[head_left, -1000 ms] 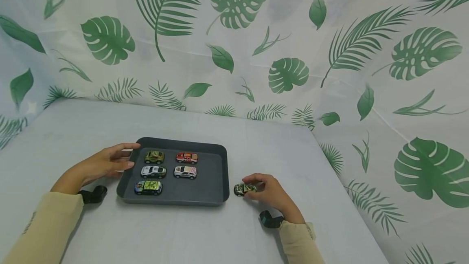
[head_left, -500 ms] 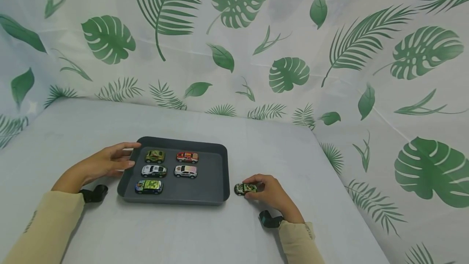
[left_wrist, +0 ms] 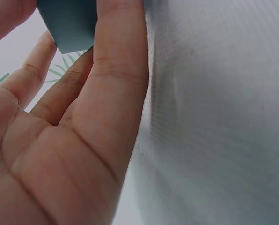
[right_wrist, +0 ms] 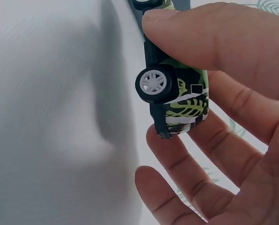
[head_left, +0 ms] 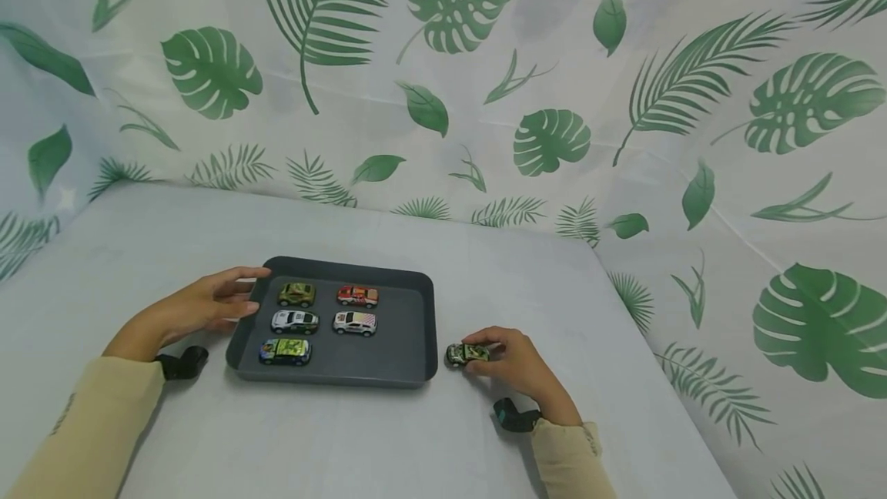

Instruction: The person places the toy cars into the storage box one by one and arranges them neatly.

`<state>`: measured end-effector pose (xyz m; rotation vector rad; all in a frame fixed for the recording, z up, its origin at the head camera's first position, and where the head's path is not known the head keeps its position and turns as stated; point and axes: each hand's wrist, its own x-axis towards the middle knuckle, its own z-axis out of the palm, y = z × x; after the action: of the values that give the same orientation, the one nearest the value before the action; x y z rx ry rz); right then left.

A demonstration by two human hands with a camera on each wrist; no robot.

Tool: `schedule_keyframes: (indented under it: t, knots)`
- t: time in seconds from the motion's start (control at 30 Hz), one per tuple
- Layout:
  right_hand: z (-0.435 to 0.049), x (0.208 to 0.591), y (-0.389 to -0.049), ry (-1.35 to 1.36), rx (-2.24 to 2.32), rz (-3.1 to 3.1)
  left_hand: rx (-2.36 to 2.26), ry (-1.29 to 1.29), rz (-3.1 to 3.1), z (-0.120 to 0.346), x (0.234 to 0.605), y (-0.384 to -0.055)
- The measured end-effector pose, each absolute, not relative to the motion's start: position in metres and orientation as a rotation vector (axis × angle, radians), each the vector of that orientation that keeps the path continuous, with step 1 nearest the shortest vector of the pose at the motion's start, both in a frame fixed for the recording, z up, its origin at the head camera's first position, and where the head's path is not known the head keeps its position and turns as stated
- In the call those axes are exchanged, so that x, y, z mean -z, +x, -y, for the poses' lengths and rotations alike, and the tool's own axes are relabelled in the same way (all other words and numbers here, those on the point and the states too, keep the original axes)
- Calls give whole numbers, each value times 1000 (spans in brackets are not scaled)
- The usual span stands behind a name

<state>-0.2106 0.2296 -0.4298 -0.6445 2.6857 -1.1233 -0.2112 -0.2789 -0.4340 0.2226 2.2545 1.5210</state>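
Observation:
Beside the tray's right side, my right hand (head_left: 518, 362) pinches a green-and-black camouflage toy car (head_left: 466, 354) between thumb and fingers. In the right wrist view the thumb lies across the side of the toy car (right_wrist: 184, 105), above one silver-spoked wheel, with the white surface close by. My left hand (head_left: 197, 308) rests on the left rim of the dark grey tray (head_left: 409, 333), its fingers fairly straight. The left wrist view shows the tray's corner (left_wrist: 69, 23) among the fingers. Inside the tray, a green car (head_left: 296, 294), white car (head_left: 294, 321) and yellow-green car (head_left: 285, 351) form the left column.
To their right in the tray sit a red car (head_left: 357, 296) and a white-and-pink car (head_left: 355, 323). The tray stands on a white-covered table (head_left: 346, 445). Behind it and to the right hangs a leaf-patterned cloth (head_left: 478, 122). Black wrist cameras sit on both wrists.
The view has shifted slightly. My right hand keeps its pinch on the camouflage toy car beside the tray, and my left hand stays at the rim. The cars in the tray keep their places.

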Motion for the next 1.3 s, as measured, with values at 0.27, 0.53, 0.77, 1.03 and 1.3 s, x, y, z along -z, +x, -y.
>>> schedule_keyframes:
  t: [0.27,0.53,0.77,1.03,1.3]
  knots:
    - [-226,422,-209,-679,1158,-2687,-1526,221,-2264,278,434,-211]
    - [-223,416,-207,-710,1179,-2697,-1529,228,-2265,278,434,-211]
    - [-219,411,-206,-748,1167,-2706,-1530,232,-2263,278,434,-211]
    - [-212,408,-205,-804,1163,-2702,-1528,234,-2268,278,435,-211]
    - [-200,407,-205,-827,1156,-2698,-1526,228,-2270,277,434,-211]
